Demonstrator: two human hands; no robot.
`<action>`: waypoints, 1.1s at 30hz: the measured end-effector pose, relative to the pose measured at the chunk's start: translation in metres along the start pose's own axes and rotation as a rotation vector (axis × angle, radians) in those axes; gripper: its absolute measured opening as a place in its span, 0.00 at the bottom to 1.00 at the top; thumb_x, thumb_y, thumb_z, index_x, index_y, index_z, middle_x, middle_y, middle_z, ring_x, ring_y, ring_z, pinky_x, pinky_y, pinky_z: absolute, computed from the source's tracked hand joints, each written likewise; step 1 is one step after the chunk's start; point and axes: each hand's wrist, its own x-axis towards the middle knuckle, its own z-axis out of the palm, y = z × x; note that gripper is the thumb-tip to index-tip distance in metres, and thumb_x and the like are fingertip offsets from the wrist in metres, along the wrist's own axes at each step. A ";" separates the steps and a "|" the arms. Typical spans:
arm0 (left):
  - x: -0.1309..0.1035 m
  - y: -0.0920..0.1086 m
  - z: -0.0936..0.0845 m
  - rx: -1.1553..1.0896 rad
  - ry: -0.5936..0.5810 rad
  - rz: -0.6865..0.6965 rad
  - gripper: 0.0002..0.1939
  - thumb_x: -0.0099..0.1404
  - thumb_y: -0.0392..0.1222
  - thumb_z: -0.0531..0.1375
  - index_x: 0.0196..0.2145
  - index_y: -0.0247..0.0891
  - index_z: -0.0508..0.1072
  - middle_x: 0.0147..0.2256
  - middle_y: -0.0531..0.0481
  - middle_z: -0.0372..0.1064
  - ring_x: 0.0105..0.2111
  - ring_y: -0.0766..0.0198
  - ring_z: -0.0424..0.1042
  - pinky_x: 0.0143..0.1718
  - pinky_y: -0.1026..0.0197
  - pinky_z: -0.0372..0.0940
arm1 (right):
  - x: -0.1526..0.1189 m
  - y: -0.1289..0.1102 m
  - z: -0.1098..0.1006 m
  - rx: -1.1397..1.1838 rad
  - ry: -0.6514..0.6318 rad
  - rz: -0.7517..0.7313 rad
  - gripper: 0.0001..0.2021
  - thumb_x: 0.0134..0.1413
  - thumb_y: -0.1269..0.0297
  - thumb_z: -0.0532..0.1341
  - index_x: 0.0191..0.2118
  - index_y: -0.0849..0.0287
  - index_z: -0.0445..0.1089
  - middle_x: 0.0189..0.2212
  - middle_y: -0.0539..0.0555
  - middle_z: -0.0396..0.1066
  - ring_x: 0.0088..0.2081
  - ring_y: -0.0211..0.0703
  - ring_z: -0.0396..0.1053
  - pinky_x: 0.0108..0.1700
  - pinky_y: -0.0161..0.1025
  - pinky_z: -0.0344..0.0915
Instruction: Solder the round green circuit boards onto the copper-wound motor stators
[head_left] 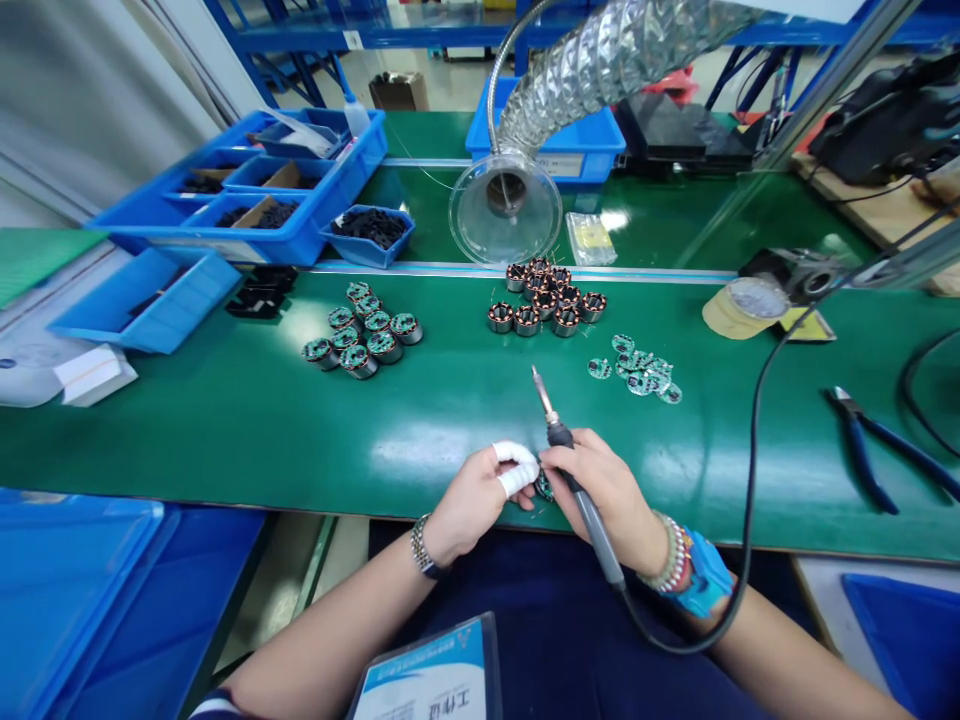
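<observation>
My right hand [619,505] is closed around a soldering iron [600,535], its metal tip pointing up and away over the bench. My left hand [474,500], with white finger cots on thumb and forefinger, pinches at a small round green circuit board [545,488] near the bench's front edge. The fingers of both hands meet there and cover most of that piece, so whether a stator sits under it cannot be seen. Ahead stand a group of copper-wound stators [545,300] and, to the left, several stators topped with green boards [360,340]. Loose round boards [637,370] lie on the right.
A clear fume hood [506,215] on a foil duct hangs over the bench [450,400]. Blue parts bins [292,220] stand at the left. On the right are a yellowish tub [742,308] and cutting pliers [862,450]. The iron's black cable [750,480] loops past my right forearm.
</observation>
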 end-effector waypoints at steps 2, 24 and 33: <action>0.001 0.000 -0.003 -0.021 -0.033 -0.031 0.09 0.53 0.42 0.61 0.26 0.33 0.67 0.22 0.53 0.65 0.22 0.70 0.65 0.28 0.64 0.64 | 0.000 -0.004 -0.005 0.013 0.048 0.045 0.12 0.51 0.76 0.55 0.42 0.58 0.63 0.33 0.55 0.67 0.37 0.43 0.63 0.38 0.42 0.65; 0.003 0.007 -0.009 0.057 -0.067 -0.107 0.06 0.54 0.37 0.60 0.25 0.32 0.67 0.21 0.51 0.69 0.22 0.69 0.69 0.28 0.65 0.65 | -0.014 -0.025 -0.049 0.140 0.181 0.191 0.14 0.47 0.75 0.58 0.42 0.59 0.69 0.24 0.53 0.68 0.28 0.41 0.65 0.28 0.40 0.63; 0.003 0.008 -0.010 0.123 -0.089 -0.097 0.05 0.55 0.36 0.59 0.25 0.33 0.67 0.21 0.51 0.69 0.22 0.69 0.69 0.27 0.65 0.66 | -0.013 -0.029 -0.052 0.177 0.100 0.156 0.11 0.45 0.76 0.57 0.37 0.59 0.70 0.21 0.52 0.69 0.24 0.40 0.65 0.28 0.42 0.64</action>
